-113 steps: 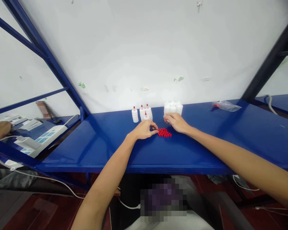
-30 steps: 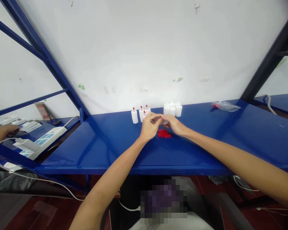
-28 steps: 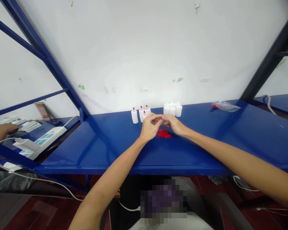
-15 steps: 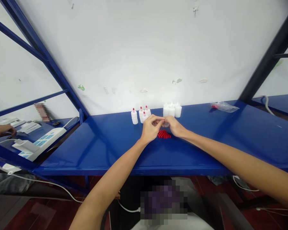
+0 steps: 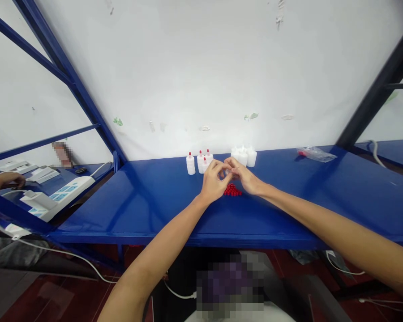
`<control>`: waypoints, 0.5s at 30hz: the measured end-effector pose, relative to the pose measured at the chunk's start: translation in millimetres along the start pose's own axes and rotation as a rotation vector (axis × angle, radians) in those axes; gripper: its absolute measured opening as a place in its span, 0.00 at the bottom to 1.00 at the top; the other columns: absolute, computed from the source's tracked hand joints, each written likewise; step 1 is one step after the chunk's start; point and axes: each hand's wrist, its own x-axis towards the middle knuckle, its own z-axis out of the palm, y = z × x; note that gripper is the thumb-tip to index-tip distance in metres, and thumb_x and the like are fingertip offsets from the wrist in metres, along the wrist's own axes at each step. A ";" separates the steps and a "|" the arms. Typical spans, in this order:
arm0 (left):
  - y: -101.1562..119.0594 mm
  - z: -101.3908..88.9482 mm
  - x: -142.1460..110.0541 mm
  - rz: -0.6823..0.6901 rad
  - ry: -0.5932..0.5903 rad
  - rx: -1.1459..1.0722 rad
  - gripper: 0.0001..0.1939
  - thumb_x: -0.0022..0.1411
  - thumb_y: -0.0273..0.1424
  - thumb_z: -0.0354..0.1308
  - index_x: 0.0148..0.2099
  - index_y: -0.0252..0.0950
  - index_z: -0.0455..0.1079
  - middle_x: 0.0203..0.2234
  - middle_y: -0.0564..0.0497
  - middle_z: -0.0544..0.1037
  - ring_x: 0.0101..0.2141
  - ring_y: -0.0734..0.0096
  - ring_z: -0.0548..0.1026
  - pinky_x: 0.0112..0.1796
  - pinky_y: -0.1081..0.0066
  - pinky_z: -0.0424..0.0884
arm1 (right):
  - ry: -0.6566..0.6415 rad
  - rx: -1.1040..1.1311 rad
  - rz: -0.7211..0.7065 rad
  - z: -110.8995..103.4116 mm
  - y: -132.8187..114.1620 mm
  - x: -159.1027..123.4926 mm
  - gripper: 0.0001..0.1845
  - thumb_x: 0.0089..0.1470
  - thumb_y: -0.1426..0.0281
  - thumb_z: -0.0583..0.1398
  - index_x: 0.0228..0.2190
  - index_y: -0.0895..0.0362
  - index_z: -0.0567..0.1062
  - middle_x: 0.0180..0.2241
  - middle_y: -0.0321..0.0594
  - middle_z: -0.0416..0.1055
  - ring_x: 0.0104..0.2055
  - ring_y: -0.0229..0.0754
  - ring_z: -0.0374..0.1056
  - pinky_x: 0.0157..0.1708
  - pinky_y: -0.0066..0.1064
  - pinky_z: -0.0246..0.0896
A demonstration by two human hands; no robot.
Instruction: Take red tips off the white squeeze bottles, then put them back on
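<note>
My left hand [image 5: 215, 180] and my right hand [image 5: 243, 176] meet above the table, fingertips closed together. Between them shows a pale, whitish bit of something mostly hidden by the fingers; its kind cannot be made out. Just below the hands lies a pile of small red caps [image 5: 233, 190]. Behind my left hand stand several white squeeze bottles with red tips [image 5: 191, 164], upright and partly covered by that hand. Behind my right hand is a tight group of white bottles [image 5: 242, 157], without red tips.
The blue table [image 5: 147, 197] runs along a white wall. A clear plastic bag [image 5: 317, 154] with something red in it lies at the back right. Blue frame posts [image 5: 87, 116] rise at the left; beyond them are a power strip [image 5: 67, 194] and another person's hand [image 5: 15, 180].
The view has shifted slightly, so everything sits a little farther right. My hands stay together above the caps; their fingers have moved slightly, with a small gap now between them.
</note>
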 end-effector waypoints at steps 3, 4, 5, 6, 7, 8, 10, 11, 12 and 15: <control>-5.2 1.1 0.6 0.022 -0.045 0.007 0.05 0.63 0.29 0.59 0.41 0.36 0.74 0.35 0.50 0.71 0.28 0.77 0.68 0.30 0.74 0.68 | -0.005 -0.068 0.023 -1.7 0.7 0.5 0.08 0.62 0.61 0.48 0.39 0.52 0.60 0.30 0.33 0.58 0.28 0.38 0.55 0.28 0.30 0.54; -6.4 0.1 2.0 0.017 -0.035 0.008 0.06 0.64 0.30 0.58 0.41 0.36 0.74 0.35 0.50 0.71 0.28 0.77 0.69 0.30 0.74 0.68 | -0.007 -0.100 0.034 -2.9 -0.1 1.2 0.10 0.63 0.60 0.47 0.40 0.52 0.60 0.29 0.32 0.58 0.27 0.38 0.54 0.27 0.30 0.53; -7.5 -1.9 4.1 0.003 -0.003 0.009 0.06 0.64 0.32 0.58 0.41 0.36 0.74 0.35 0.50 0.71 0.28 0.78 0.69 0.30 0.74 0.68 | 0.006 -0.140 0.041 -4.9 -1.3 2.0 0.12 0.64 0.58 0.46 0.43 0.52 0.60 0.28 0.32 0.58 0.25 0.38 0.53 0.27 0.31 0.53; -8.8 -5.0 6.9 -0.019 0.053 0.012 0.07 0.65 0.33 0.58 0.41 0.36 0.74 0.34 0.50 0.72 0.28 0.78 0.69 0.30 0.75 0.68 | 0.038 -0.194 0.043 -7.8 -2.8 3.1 0.15 0.64 0.57 0.45 0.45 0.52 0.61 0.28 0.32 0.58 0.25 0.38 0.53 0.27 0.31 0.53; -10.6 -9.5 10.3 -0.046 0.126 0.020 0.08 0.64 0.35 0.59 0.40 0.36 0.74 0.34 0.50 0.72 0.27 0.78 0.69 0.30 0.75 0.68 | 0.094 -0.264 0.041 -12.1 -4.3 4.2 0.16 0.63 0.57 0.46 0.47 0.52 0.61 0.28 0.32 0.59 0.24 0.38 0.54 0.28 0.32 0.53; -13.0 -15.0 13.9 -0.077 0.212 0.034 0.09 0.64 0.36 0.59 0.40 0.35 0.75 0.35 0.50 0.72 0.28 0.78 0.70 0.30 0.75 0.68 | 0.169 -0.347 0.037 -17.7 -5.4 5.2 0.17 0.62 0.57 0.48 0.49 0.52 0.62 0.27 0.33 0.60 0.24 0.39 0.56 0.28 0.33 0.54; -19.8 -28.5 20.8 -0.125 0.365 0.099 0.11 0.65 0.37 0.59 0.42 0.36 0.75 0.36 0.49 0.72 0.30 0.77 0.71 0.30 0.75 0.69 | 0.355 -0.528 0.040 -32.4 -5.6 7.0 0.18 0.58 0.60 0.53 0.48 0.53 0.64 0.26 0.33 0.63 0.26 0.41 0.59 0.31 0.35 0.55; -24.0 -35.7 23.7 -0.145 0.414 0.137 0.11 0.65 0.37 0.58 0.43 0.36 0.76 0.38 0.48 0.72 0.31 0.76 0.72 0.31 0.75 0.69 | 0.447 -0.601 0.050 -40.8 -4.3 7.6 0.17 0.56 0.63 0.55 0.47 0.54 0.65 0.25 0.33 0.63 0.26 0.42 0.60 0.32 0.35 0.55; -28.3 -42.5 26.0 -0.158 0.440 0.167 0.12 0.66 0.37 0.57 0.45 0.36 0.76 0.40 0.47 0.72 0.32 0.76 0.72 0.32 0.75 0.69 | 0.538 -0.654 0.064 -49.3 -2.0 8.0 0.17 0.54 0.65 0.56 0.46 0.55 0.66 0.24 0.33 0.63 0.26 0.42 0.61 0.32 0.35 0.54; -38.5 -57.4 30.1 -0.158 0.404 0.210 0.12 0.66 0.36 0.57 0.45 0.36 0.77 0.40 0.46 0.75 0.34 0.74 0.73 0.33 0.74 0.70 | 0.738 -0.715 0.151 -70.6 7.9 8.8 0.18 0.51 0.69 0.56 0.45 0.56 0.68 0.23 0.33 0.63 0.27 0.43 0.62 0.34 0.35 0.55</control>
